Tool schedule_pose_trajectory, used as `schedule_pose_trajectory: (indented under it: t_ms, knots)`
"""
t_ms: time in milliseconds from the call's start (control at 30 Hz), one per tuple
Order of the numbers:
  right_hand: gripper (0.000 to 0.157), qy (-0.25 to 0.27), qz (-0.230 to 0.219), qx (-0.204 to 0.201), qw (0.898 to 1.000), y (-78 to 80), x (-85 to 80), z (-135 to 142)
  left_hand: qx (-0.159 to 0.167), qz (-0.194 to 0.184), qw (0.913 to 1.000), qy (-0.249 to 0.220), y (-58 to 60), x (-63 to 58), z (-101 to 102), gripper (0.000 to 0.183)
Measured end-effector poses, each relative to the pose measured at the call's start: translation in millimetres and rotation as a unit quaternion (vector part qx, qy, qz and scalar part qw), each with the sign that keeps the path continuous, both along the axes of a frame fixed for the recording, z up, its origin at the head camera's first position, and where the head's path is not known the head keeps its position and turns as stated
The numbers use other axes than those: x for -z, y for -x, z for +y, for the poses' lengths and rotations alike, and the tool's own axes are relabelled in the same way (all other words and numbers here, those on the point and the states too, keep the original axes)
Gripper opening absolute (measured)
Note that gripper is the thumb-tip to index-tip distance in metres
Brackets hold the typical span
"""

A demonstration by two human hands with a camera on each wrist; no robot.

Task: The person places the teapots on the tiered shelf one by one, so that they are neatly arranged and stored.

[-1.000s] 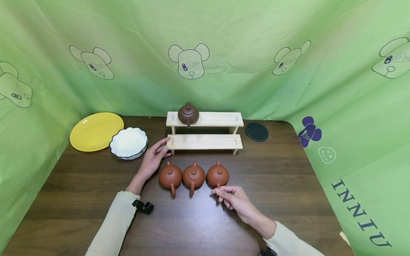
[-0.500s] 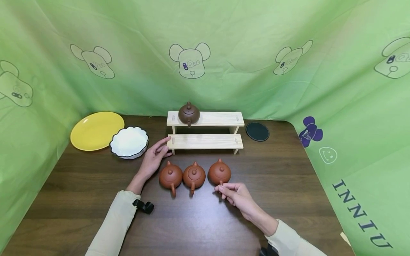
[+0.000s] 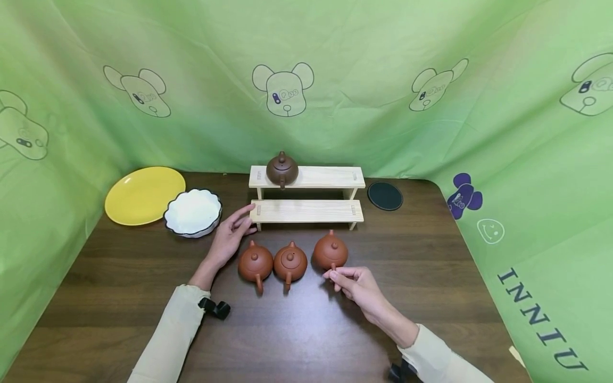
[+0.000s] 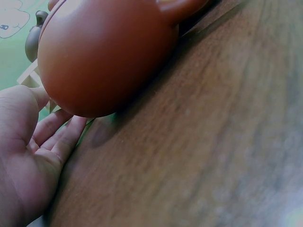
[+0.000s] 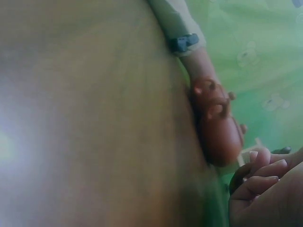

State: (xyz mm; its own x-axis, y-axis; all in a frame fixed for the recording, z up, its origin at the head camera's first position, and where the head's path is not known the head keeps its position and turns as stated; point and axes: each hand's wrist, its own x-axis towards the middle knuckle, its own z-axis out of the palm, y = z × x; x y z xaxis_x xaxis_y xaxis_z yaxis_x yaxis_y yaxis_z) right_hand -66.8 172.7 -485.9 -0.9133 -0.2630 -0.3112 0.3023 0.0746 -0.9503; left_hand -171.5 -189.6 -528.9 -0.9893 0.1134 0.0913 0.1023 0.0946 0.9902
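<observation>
My right hand point(image 3: 361, 290) pinches the handle of a reddish-brown clay teapot point(image 3: 330, 251), its spout pointing away from me. In the right wrist view, curled fingers point(image 5: 262, 184) hide most of that pot. Two matching teapots, a middle one point(image 3: 290, 261) and a left one point(image 3: 255, 261), stand side by side on the table with handles towards me. My left hand point(image 3: 226, 242) rests its fingertips at the left end of the lower tier of a two-tier wooden stand point(image 3: 306, 211), fingers relaxed. A dark brown teapot point(image 3: 282, 169) sits on the upper tier's left side.
At the back left lie a yellow plate point(image 3: 139, 197) and a scalloped white dish point(image 3: 193, 213) with a dark rim. A round black coaster point(image 3: 385, 196) is right of the stand. Green printed cloth point(image 3: 359, 96) encloses the table on the visible sides.
The right hand has moved its teapot forward and slightly right, widening the gap to the middle teapot. My left hand has stayed at the stand's end.
</observation>
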Motion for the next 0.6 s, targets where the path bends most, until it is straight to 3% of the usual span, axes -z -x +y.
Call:
schedule_pose_trajectory:
  t_ms: [600]
  knots:
    - [0.025,-0.020,0.121,0.038,0.992,32.9,-30.6,1.7,-0.004,0.005,1.0000,-0.007,0.8,1.4,0.5,0.046]
